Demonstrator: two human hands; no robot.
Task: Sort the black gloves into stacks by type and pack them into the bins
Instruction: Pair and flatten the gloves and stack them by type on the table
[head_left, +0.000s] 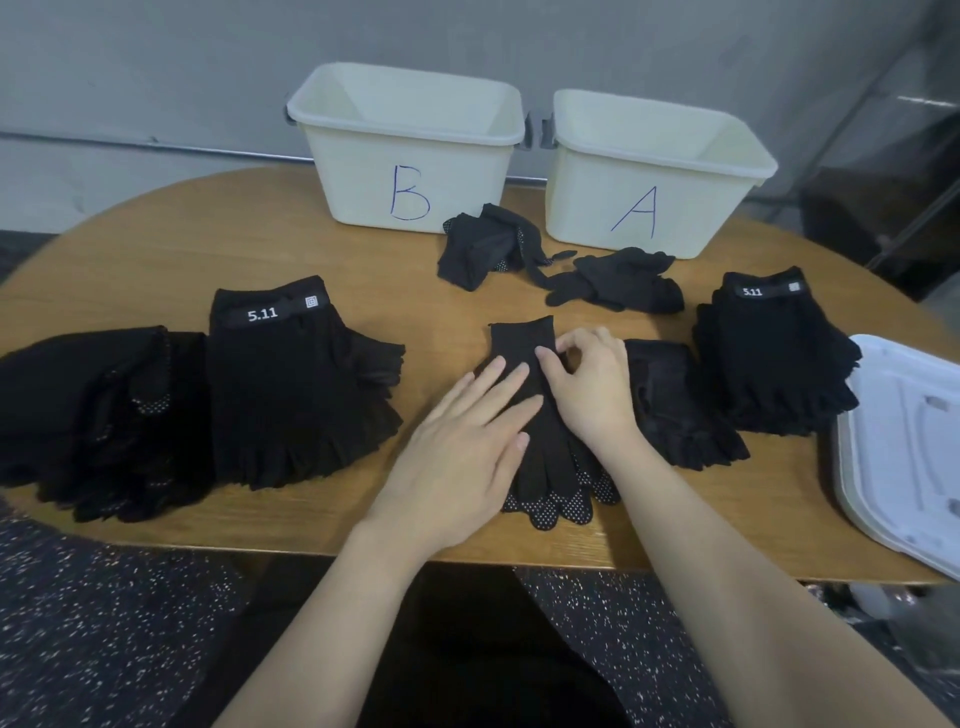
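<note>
A small stack of black dotted full-finger gloves (550, 467) lies in the table's middle, cuffs pointing away from me. My left hand (457, 447) rests flat on it with straight fingers. My right hand (587, 379) touches the top glove's cuff area with its fingers curled, thumb and forefinger close together. A tall stack of fingerless gloves labelled 5.11 (296, 384) sits to the left, beside a pile of dotted gloves (93, 415). Another 5.11 stack (769, 353) and a lower fingerless stack (675, 405) stand on the right. Loose gloves (488, 249) (623, 280) lie before the bins.
Two cream bins stand at the table's back, one marked B (405, 150) and one marked A (654, 171); no gloves show inside them. A white lid or tray (904, 447) overhangs the right table edge. The round wooden table (208, 239) ends just before my arms.
</note>
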